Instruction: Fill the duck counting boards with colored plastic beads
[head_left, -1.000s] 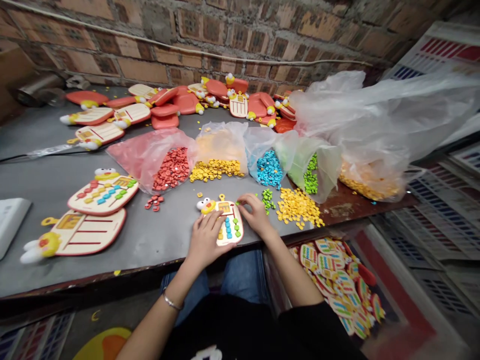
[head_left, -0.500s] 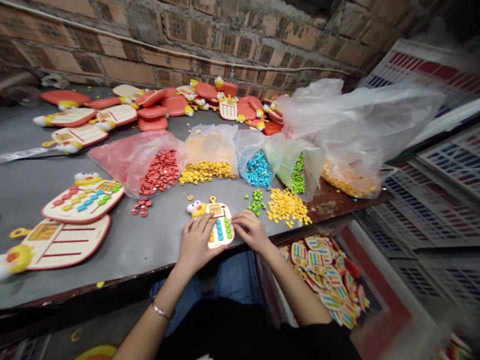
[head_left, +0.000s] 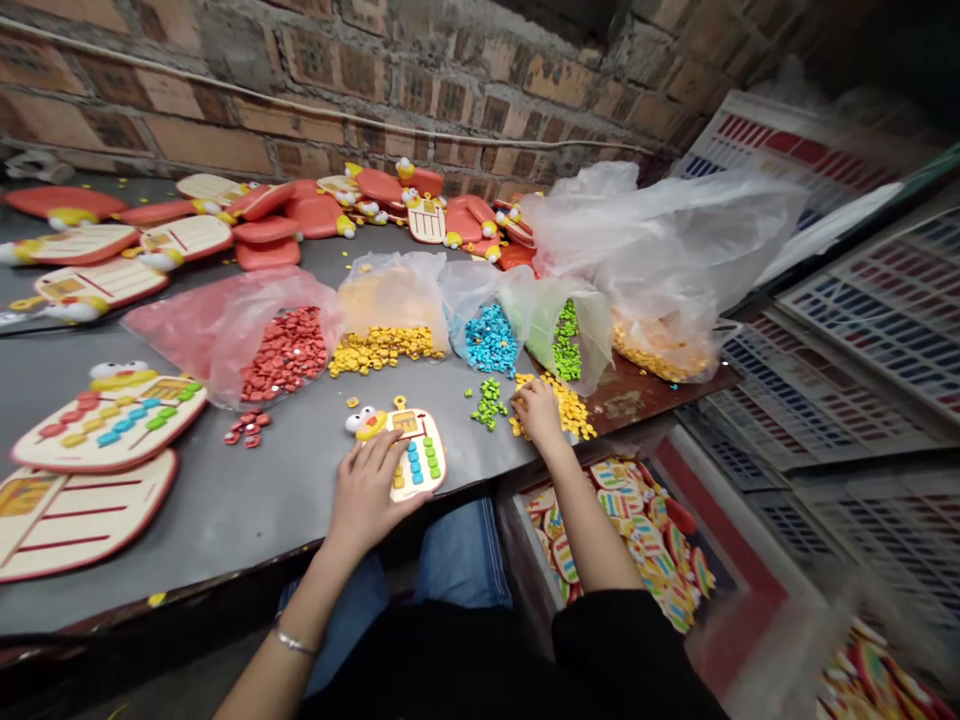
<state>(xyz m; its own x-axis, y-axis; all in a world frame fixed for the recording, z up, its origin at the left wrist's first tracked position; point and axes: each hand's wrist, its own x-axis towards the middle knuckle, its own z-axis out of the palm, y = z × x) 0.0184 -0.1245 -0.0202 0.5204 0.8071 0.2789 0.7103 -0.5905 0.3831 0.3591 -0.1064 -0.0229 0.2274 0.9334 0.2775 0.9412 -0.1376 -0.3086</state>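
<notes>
- The left hand (head_left: 367,490) lies on a duck-headed toy (head_left: 422,442); its fingers stretch over the toy's left part, the thumb spread away from them along the near edge.
- The toy rests on the counter (head_left: 277,485), partly under the left fingers and well apart from the right fingers, to their left.
- Just right of the left fingers, blue beads (head_left: 414,463) and green beads (head_left: 431,460) stand in rows on the toy.
- The right hand (head_left: 538,412) reaches onto a loose pile of yellow pieces (head_left: 571,412); its fingers bend down over the pile's left side, and I cannot tell whether they pinch a piece.
- Just left of the right fingers sits a small heap of green pieces (head_left: 489,405).
- Beyond the right fingers, a green bag (head_left: 594,340) lies with its mouth open; a blue bag (head_left: 465,290) stands left of it.
- Beyond the left fingers are a yellow bag (head_left: 386,295) and, farther left, a red bag (head_left: 214,325).
- Left of the left fingers lie a few red pieces (head_left: 246,428); farther left, a beaded toy (head_left: 112,425) overlaps a plain toy (head_left: 86,515).
- Right of the right fingers and lower down, a crate (head_left: 532,555) holds many toys (head_left: 645,530).
</notes>
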